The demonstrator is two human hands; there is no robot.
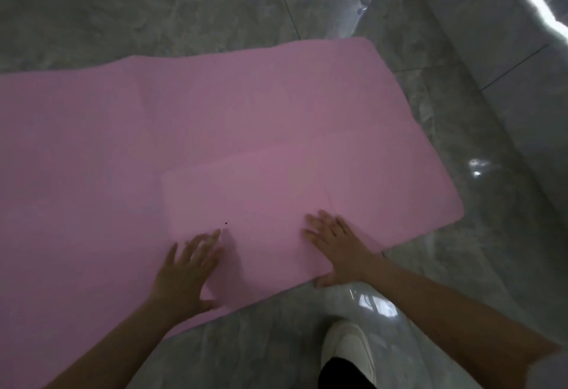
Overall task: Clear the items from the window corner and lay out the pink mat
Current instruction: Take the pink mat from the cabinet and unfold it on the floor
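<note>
The pink mat [199, 130] lies spread flat on the grey tiled floor and runs off the left edge of the view. Faint fold creases cross its surface. My left hand [187, 269] lies on the mat near its front edge, fingers spread and slightly blurred. My right hand [335, 244] presses flat on the mat close to its near right corner, fingers straight, thumb at the mat's edge. Neither hand holds anything.
Glossy grey marble floor [153, 10] surrounds the mat. A low tiled ledge or wall [504, 60] rises at the right, with bright window light at the top right corner. My white shoe [347, 348] stands on the floor just in front of the mat.
</note>
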